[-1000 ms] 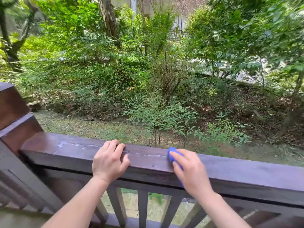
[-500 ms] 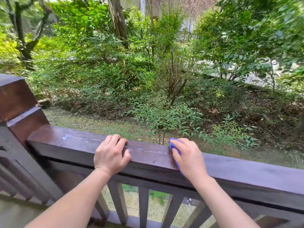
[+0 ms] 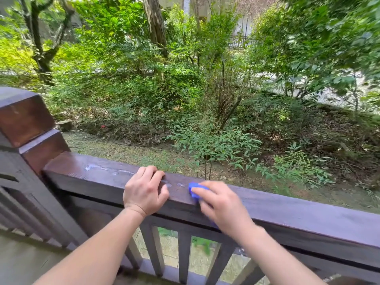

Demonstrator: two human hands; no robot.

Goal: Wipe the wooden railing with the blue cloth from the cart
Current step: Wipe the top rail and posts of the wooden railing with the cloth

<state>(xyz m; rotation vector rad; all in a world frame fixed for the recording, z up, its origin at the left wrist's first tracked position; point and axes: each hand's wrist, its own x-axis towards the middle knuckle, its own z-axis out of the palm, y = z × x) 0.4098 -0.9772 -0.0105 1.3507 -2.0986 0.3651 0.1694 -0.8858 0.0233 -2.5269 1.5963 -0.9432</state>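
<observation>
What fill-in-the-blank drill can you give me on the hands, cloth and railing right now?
1. The right hand holds the ____ cloth against the wooden railing.
2. The left hand rests on the railing and holds ____.
3. The wet streaks on the railing lie to the ____ of the left hand.

Missing words: blue; nothing; left.
</observation>
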